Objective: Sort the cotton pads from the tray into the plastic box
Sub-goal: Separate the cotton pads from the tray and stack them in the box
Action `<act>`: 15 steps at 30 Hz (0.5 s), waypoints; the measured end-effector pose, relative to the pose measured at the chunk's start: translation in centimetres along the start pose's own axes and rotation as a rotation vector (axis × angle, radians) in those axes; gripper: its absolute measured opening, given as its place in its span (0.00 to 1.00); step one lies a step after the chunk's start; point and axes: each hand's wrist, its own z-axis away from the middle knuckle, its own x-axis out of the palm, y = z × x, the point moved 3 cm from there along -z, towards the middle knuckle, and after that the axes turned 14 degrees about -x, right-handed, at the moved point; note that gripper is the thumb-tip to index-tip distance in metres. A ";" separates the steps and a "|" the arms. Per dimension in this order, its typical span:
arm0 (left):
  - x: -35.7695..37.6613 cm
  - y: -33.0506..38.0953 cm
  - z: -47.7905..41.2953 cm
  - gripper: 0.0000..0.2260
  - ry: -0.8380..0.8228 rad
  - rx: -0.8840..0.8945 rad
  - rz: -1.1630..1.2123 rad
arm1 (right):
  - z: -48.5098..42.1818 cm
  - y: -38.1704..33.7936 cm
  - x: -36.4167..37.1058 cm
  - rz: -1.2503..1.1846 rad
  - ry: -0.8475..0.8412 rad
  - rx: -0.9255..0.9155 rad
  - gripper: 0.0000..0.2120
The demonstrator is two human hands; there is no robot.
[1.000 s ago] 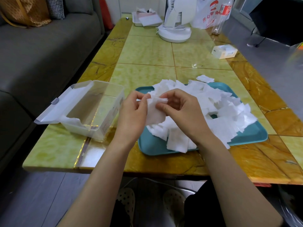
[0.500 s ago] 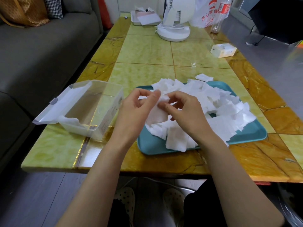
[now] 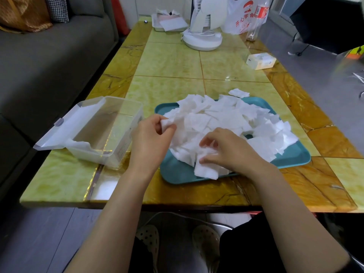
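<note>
While L hand [image 3: 151, 138], R hand [image 3: 230, 149] pinch cotton pads [image 3: 216, 117] on tray [image 3: 177, 173], plastic box [image 3: 128, 123] sits beside, fan [image 3: 202, 40] behind.

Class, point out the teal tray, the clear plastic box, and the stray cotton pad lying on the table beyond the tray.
teal tray [image 3: 177, 173]: head view, bare floor at its near left corner.
plastic box [image 3: 92, 157]: head view, its near wall.
stray cotton pad [image 3: 238, 93]: head view, its middle.
</note>
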 end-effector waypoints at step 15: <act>0.8 -0.5 -0.2 0.09 0.001 0.013 -0.085 | 1.0 0.1 0.0 0.029 -0.086 0.017 0.15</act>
